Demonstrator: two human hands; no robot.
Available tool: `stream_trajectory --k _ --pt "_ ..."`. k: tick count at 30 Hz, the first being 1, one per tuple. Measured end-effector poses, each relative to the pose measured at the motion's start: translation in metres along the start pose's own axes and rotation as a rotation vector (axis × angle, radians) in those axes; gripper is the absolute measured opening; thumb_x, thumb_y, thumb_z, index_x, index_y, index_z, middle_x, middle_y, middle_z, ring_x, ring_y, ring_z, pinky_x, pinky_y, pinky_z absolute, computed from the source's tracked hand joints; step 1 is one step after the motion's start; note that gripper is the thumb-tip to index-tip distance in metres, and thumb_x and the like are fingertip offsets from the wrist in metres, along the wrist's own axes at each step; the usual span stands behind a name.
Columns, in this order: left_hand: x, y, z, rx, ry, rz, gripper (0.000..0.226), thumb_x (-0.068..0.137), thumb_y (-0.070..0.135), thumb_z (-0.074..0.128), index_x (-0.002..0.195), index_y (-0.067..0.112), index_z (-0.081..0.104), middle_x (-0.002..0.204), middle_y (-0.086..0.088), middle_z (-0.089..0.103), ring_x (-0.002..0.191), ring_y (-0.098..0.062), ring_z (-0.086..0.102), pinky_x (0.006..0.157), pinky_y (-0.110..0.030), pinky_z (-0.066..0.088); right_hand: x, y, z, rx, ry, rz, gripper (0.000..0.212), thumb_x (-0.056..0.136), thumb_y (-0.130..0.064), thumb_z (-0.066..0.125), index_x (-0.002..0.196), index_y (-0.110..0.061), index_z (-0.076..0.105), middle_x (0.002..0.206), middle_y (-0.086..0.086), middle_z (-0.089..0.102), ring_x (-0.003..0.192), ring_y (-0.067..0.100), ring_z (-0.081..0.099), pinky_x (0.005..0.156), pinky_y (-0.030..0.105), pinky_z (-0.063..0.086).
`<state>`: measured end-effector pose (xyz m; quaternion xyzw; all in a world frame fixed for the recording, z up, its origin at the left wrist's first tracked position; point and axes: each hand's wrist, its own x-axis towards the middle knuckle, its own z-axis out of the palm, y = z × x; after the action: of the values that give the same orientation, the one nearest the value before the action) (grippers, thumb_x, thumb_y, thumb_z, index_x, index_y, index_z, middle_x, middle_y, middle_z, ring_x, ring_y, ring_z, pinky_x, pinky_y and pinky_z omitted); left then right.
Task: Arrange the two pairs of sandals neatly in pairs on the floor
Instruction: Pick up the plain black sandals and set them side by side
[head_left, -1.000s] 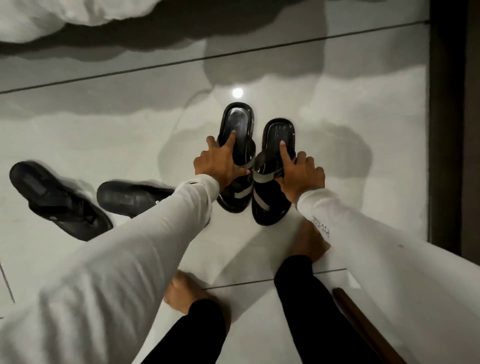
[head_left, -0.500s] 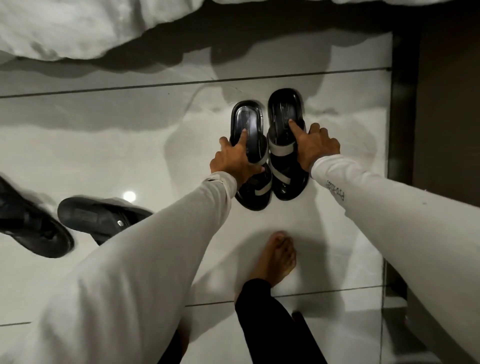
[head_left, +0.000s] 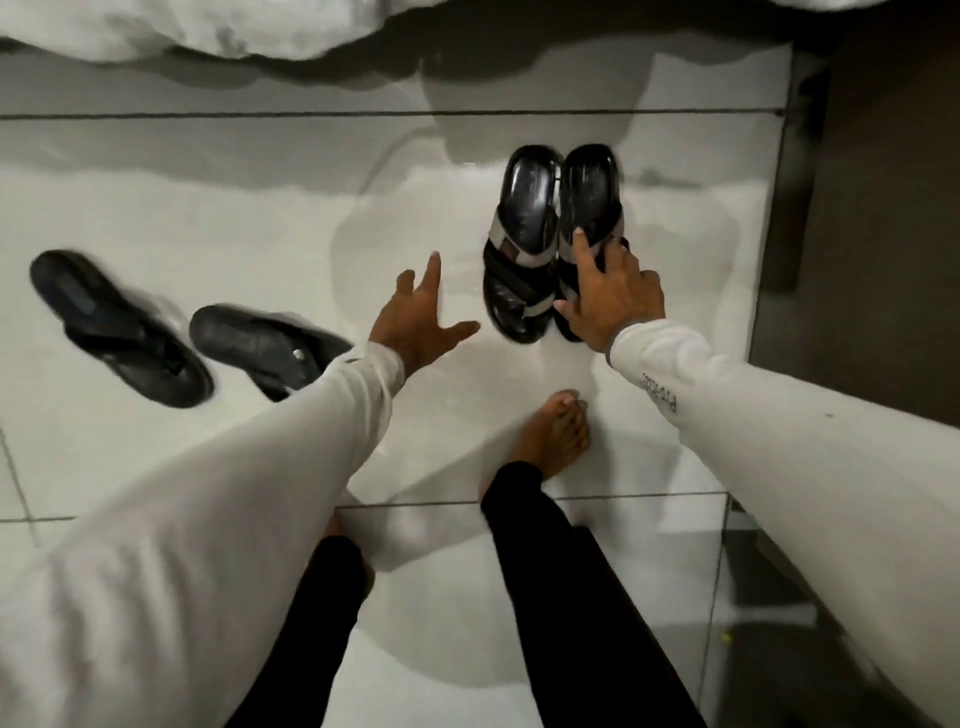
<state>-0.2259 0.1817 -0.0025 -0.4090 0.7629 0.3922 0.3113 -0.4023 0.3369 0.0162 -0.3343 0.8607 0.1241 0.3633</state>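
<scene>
Bottom of frame: black trouser legs and a bare foot (head_left: 558, 434) on the floor (head_left: 260, 223), white sleeves running up from both lower corners. Mid-frame, left hand (head_left: 415, 322) hovers over bare tile, holding nothing, fingers spread with index pointing up-frame and thumb out toward the strapped pair; it sits between the two pairs. Right hand (head_left: 613, 296) rests on the right strapped sandal (head_left: 589, 208), index finger extended onto the footbed, other fingers curled over the strap end; whether it pinches the strap I cannot tell. Left strapped sandal (head_left: 522, 239) lies touching it, side by side, toes toward the bottom, upper right of centre (this pair looks about done). Plain pair at mid-left is not yet lined up: outer sandal (head_left: 119, 327) and inner sandal (head_left: 265, 345) lie at angles, near each other, inner one partly hidden by the left sleeve. Step in hand, as I judge it: finish squaring the strapped pair, then go for the plain pair. Do it well by nudging the heels level with the right finger before letting go, then sliding the plain two parallel. Floor is glossy pale tile with dark grout lines, likely slippery, so sandals should slide easily. Top of frame: white bedding (head_left: 208, 26) overhanging; right edge, a dark panel (head_left: 883, 208).
</scene>
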Motion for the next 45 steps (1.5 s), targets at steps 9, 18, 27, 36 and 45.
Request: stream_trajectory --k 9,18,27,36,45 --pt "-0.124 -0.157 -0.023 -0.021 -0.087 -0.123 0.096 0.087 0.055 0.068 0.161 0.021 0.017 0.163 -0.015 0.025 0.144 -0.038 0.04 0.113 -0.05 0.041 -0.071 -0.16 0.023 -0.047 -0.153 -0.079 0.084 0.096 -0.053 0.052 0.162 -0.022 0.01 0.162 0.022 0.027 0.15 0.038 0.029 0.115 0.052 0.034" --pt "-0.133 -0.333 -0.087 0.171 -0.092 -0.272 0.078 0.09 0.049 0.063 0.155 0.026 0.027 0.161 -0.011 0.026 0.138 -0.045 0.041 0.11 -0.055 0.04 -0.072 -0.315 0.078 -0.045 -0.282 -0.094 0.068 0.098 -0.029 0.057 0.157 -0.022 0.023 0.15 0.018 0.036 0.131 0.04 0.047 0.103 0.048 0.043" --pt "-0.026 -0.379 -0.132 -0.039 0.069 -0.284 0.079 0.09 0.029 0.068 0.155 0.029 0.024 0.159 -0.023 0.017 0.124 -0.054 0.053 0.106 -0.056 0.047 0.0 -0.379 0.117 0.018 -0.387 -0.061 0.072 0.09 -0.025 0.066 0.153 -0.026 0.032 0.151 0.023 0.03 0.119 0.047 0.058 0.102 0.045 0.05" --pt "-0.025 -0.421 -0.121 0.267 0.032 -0.08 0.045 0.094 0.026 0.06 0.139 0.017 0.058 0.158 -0.022 0.028 0.133 -0.05 0.046 0.116 -0.053 0.038 -0.012 -0.446 0.15 0.489 -0.368 0.066 0.076 0.082 -0.014 0.074 0.149 -0.018 0.038 0.137 0.024 0.045 0.119 0.045 0.058 0.107 0.038 0.046" --pt "-0.064 -0.445 -0.143 0.055 -0.06 -0.012 0.071 0.095 0.017 0.063 0.158 0.023 0.031 0.168 -0.021 0.007 0.138 -0.052 0.044 0.113 -0.053 0.044 -0.047 -0.478 0.152 0.81 -0.288 0.136 0.081 0.081 -0.002 0.068 0.148 -0.029 0.031 0.125 0.011 0.067 0.113 0.033 0.068 0.102 0.049 0.055"
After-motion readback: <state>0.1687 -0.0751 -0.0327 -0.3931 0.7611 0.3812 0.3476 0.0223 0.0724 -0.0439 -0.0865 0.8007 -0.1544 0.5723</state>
